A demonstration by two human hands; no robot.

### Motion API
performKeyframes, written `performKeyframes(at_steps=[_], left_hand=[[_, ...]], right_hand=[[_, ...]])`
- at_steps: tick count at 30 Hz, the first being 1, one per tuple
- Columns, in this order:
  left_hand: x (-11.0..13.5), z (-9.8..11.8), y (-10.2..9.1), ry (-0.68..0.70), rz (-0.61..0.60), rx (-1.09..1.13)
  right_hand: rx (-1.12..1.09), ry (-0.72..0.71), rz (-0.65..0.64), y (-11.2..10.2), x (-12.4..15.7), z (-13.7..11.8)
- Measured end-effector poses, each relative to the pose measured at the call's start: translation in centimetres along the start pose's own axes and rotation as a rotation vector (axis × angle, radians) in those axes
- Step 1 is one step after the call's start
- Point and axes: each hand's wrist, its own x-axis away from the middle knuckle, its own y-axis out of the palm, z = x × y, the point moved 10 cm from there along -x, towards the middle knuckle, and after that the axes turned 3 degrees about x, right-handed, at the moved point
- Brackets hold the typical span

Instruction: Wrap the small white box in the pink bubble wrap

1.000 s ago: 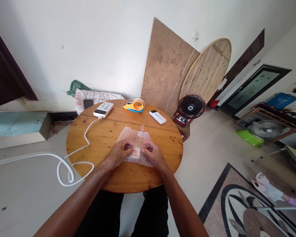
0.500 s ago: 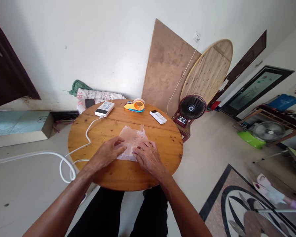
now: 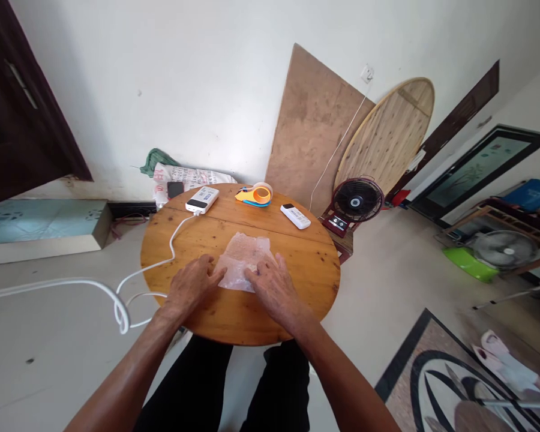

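A sheet of translucent, crinkled plastic wrap, perhaps bubble wrap (image 3: pixel 240 267), lies flat on the round wooden table (image 3: pixel 198 318). My left hand (image 3: pixel 194 281) is at its left edge, fingers bent and apart, thumb pointing toward the sheet. On the sheet's right side rests my right hand (image 3: pixel 272 282), its fingers spread over the plastic. Neither hand grips anything. Farther back stands an orange and blue tape dispenser (image 3: pixel 255 195) with a roll of clear tape. A white power bank (image 3: pixel 202 200) with a cable plugged in is at the back left; another white power bank (image 3: pixel 296 216) lies at the back right.
A white cable (image 3: pixel 172 243) runs off the table's left side in a loop. Behind the table are a printed sack (image 3: pixel 198 175), a leaning board (image 3: pixel 310 120) and a round wooden top (image 3: pixel 387 132). A dark fan (image 3: pixel 356 201) stands at the right. A person's feet (image 3: pixel 499 354) show at lower right.
My left hand has drawn back slightly from the sheet, off its middle to the left edge. The sheet's raised upper-right corner now lies flatter. The camera view has shifted a little.
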Motion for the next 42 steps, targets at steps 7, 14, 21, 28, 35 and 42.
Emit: performKeyframes(at_steps=[7, 14, 21, 28, 35, 42], left_hand=[[-0.6, 0.9, 1.0, 0.088, -0.128, -0.002], [-0.7, 0.6, 2.2, 0.009, -0.219, 0.353], [0.2, 3.6, 1.9, 0.048, -0.230, 0.842], [0.4, 4.5, 4.5, -0.079, -0.372, 1.178], [0.3, 4.9, 4.9, -0.071, -0.385, 1.222], [-0.1, 7.0, 3.8, 0.045, -0.360, 1.026]], right_hand=[[0.079, -0.024, -0.088, 0.5, -0.6, -0.9], [0.088, -0.012, -0.104, 0.5, -0.8, -1.0], [0.065, -0.029, -0.088, 0.8, -1.0, -1.1], [0.043, -0.053, -0.012, 0.7, -0.9, -1.1], [-0.084, 0.021, 0.002, 0.5, -0.2, 0.7], [-0.264, 0.006, -0.073, 0.9, 0.1, 2.5]])
